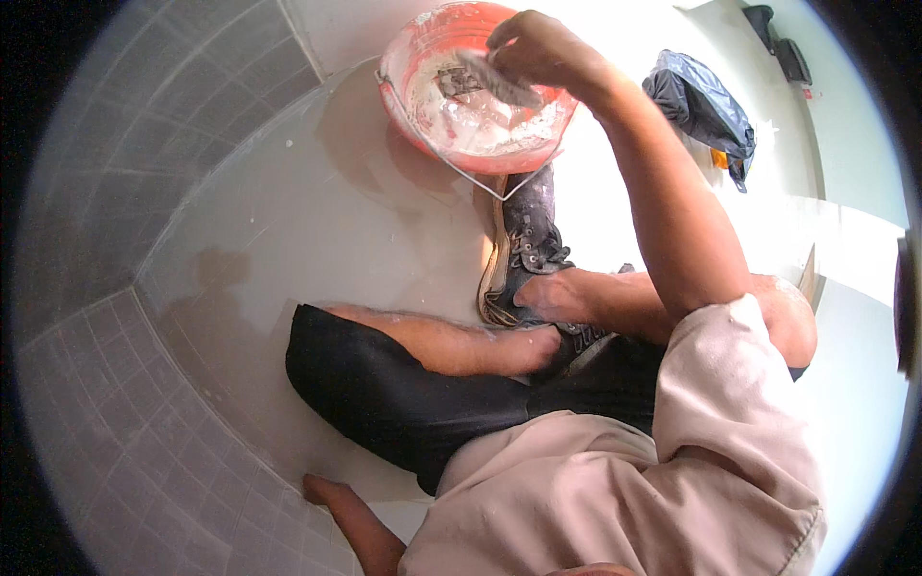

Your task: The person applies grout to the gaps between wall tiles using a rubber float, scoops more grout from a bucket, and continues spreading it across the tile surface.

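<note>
My right hand (543, 53) is over a red bucket (466, 158), its fingers closed on a greyish, flat, elongated piece (504, 82) smeared by motion; its kind is unclear. White paste or milky liquid coats the bucket's inside, and a dark grey patch (459, 83) shows in it. The bucket's wire handle (451, 165) hangs down over the near side. Low on the left, my left hand (325, 490) rests where the floor meets the tiled wall. Its fingers are too small and dark to make out, and I see nothing held in it.
I sit on the grey floor (259, 230) with legs crossed, wearing worn black boots (533, 235). Grey tiled walls (125, 422) bound the left side. A black plastic bag (706, 106) lies at the far right, with an orange thing (718, 158) beside it.
</note>
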The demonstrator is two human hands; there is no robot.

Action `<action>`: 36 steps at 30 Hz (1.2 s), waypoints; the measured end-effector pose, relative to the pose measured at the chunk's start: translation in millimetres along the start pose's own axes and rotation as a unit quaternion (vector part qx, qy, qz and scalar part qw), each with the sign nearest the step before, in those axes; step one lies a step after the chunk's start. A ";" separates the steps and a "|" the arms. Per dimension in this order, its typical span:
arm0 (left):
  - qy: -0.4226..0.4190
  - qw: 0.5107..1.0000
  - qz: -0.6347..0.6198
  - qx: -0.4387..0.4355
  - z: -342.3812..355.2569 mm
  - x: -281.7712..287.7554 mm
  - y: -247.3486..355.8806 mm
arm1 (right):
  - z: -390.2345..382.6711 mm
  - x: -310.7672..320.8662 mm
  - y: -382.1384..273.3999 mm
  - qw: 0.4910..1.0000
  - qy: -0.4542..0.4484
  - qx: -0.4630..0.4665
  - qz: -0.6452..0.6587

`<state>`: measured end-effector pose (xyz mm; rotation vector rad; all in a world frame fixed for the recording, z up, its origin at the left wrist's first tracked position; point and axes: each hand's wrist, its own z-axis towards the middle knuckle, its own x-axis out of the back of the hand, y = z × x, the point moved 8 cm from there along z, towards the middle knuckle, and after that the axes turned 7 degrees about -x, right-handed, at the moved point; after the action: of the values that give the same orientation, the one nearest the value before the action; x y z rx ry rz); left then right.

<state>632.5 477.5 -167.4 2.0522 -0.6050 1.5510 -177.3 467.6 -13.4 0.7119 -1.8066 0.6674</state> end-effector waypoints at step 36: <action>-0.766 0.362 -0.393 -0.358 -433.3 -45.5 479.6 | -73.5 -28.2 -60.9 0.459 -0.140 -0.186 0.857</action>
<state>2.6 376.4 -54.1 1.7788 -0.4460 -1.3750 -79.3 484.7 -10.4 -1.8403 -2.3505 1.2668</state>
